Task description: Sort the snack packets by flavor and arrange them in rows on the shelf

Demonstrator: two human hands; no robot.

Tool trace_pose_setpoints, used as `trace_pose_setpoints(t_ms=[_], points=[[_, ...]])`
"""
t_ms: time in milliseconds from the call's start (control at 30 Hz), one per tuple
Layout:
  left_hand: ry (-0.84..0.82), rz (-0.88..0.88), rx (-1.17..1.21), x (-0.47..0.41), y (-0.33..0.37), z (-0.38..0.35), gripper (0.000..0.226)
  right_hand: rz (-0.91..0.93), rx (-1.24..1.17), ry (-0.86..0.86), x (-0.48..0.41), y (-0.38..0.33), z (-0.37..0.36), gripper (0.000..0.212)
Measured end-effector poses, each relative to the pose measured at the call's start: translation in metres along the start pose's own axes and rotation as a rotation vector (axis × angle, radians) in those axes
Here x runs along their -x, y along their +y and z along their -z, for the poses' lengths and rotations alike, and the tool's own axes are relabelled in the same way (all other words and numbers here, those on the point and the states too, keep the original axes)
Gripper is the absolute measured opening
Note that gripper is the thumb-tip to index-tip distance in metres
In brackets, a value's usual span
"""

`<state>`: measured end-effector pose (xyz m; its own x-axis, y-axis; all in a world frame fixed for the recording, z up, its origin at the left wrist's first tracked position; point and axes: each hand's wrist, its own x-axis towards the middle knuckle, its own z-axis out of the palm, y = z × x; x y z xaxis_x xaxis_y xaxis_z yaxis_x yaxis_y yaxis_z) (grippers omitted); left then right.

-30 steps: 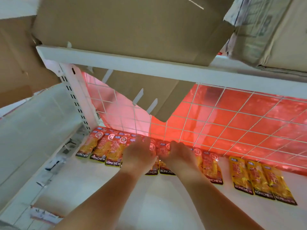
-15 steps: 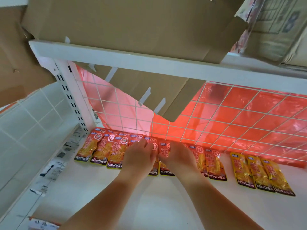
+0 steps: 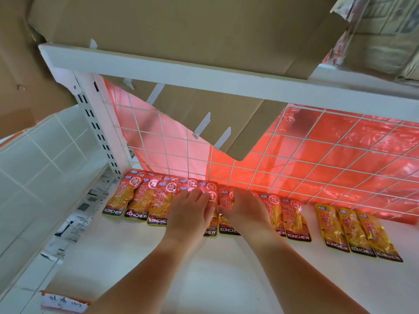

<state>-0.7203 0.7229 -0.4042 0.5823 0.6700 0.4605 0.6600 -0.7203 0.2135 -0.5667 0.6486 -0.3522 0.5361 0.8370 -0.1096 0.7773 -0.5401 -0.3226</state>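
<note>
Two hands: both work in the middle of the red row, side by side and almost touching.
Left hand (image 3: 190,214): fingers spread fairly flat, pressing down on overlapped red packets; it grips nothing.
Right hand (image 3: 246,211): fingers bent down onto the middle packet (image 3: 227,228); the thumb is hidden, so I cannot tell whether it pinches the packet or only presses it.
Red packets (image 3: 140,200): one row along the back edge of the shelf (image 3: 158,268), starting at the back left corner, with neighbours overlapping at their sides.
Yellow packets (image 3: 353,232): three in a row of their own, along the same back edge towards the right, apart from the red row.
Long axis: every packet lies flat, running back to front. The round seals point at the wire grid (image 3: 294,168); the KONCHEW bands point at the front edge. Packets fan slightly outward at both ends.
Step in hand: probably squaring up the red row at its middle, the flavours being already separated.
Next move: it likely calls for sliding the middle packets sideways until the overlaps and bottom edges match, without lifting the neighbours.
Overhead: cardboard (image 3: 181,23) hangs down from the upper shelf, partly in front of the grid.
</note>
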Motion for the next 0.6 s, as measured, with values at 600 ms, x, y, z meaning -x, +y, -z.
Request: trace_pose_setpoints(t_ms=[600], points=[[-0.265,-0.152,-0.019,0.020,-0.012,0.036,0.066,0.268,0.031,-0.044,-0.019,-0.017,0.021,0.032]])
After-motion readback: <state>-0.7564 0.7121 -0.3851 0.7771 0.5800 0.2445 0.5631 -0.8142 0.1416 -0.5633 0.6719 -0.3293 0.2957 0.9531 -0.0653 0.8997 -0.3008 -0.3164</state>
